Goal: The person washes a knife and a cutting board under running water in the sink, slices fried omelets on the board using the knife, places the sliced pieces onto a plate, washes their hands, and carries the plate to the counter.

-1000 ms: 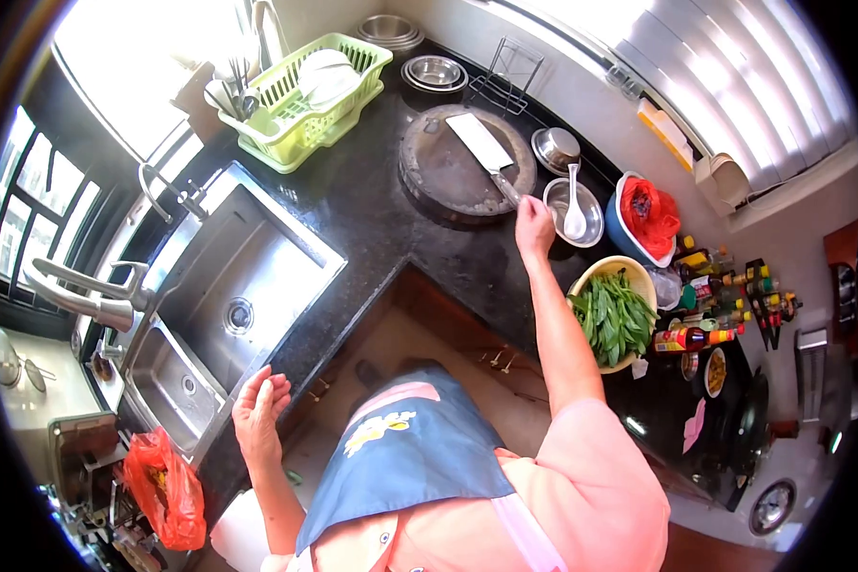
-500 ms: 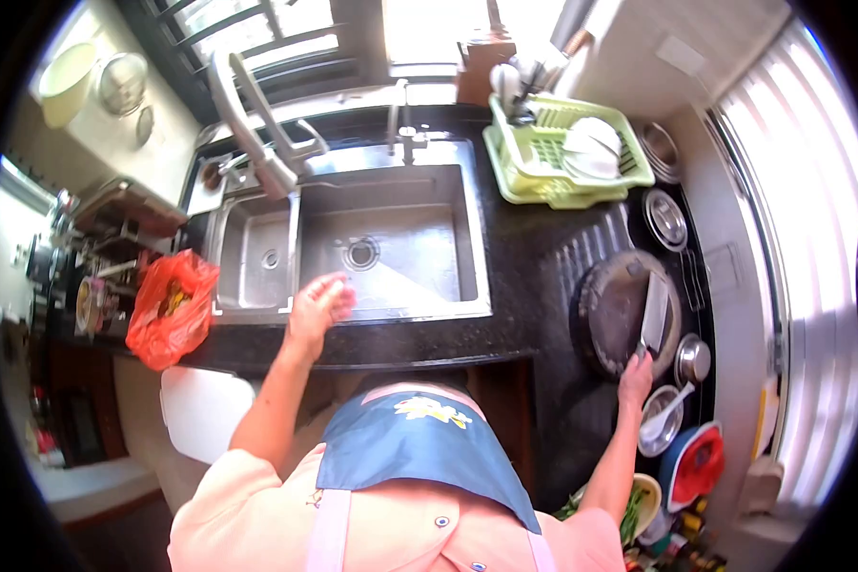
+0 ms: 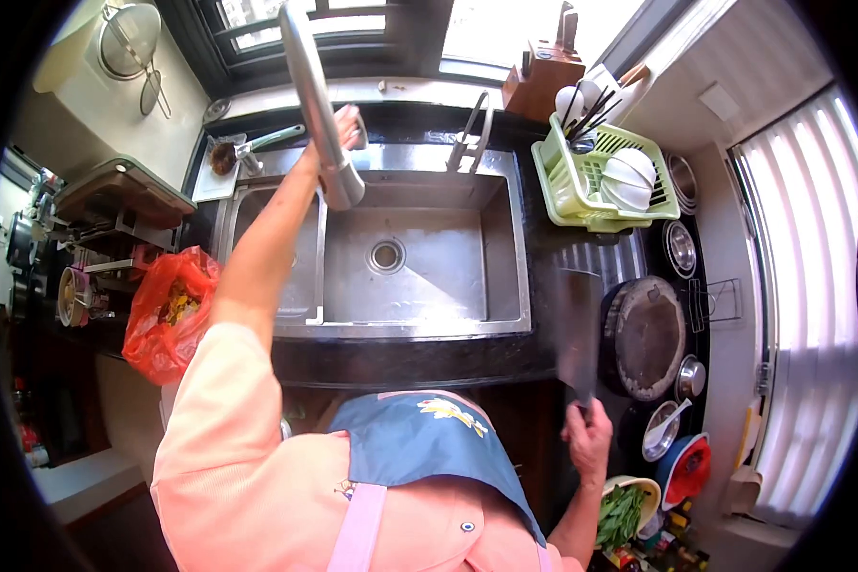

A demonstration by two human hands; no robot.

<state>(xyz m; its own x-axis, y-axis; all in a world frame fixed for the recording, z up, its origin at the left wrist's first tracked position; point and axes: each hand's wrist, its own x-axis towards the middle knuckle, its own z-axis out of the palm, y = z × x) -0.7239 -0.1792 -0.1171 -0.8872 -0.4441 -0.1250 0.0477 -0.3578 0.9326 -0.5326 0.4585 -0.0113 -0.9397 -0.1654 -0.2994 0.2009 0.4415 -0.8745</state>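
Note:
My right hand is wrapped round the handle of a cleaver, whose broad blade points up and away, blurred, just left of the round chopping board. Across the sink my left arm reaches to the tall faucet. Behind the spout, my left hand is closed at the grey faucet handle, its fingers partly hidden. No running water shows below the spout.
A green dish rack with white bowls stands right of the sink, near a knife block. A red plastic bag sits at the left. Metal bowls and a tub of leafy greens line the right side.
My left hand has gone from above the sink's front edge up to the faucet handle. My right hand has lifted the cleaver off the chopping board and moved it left.

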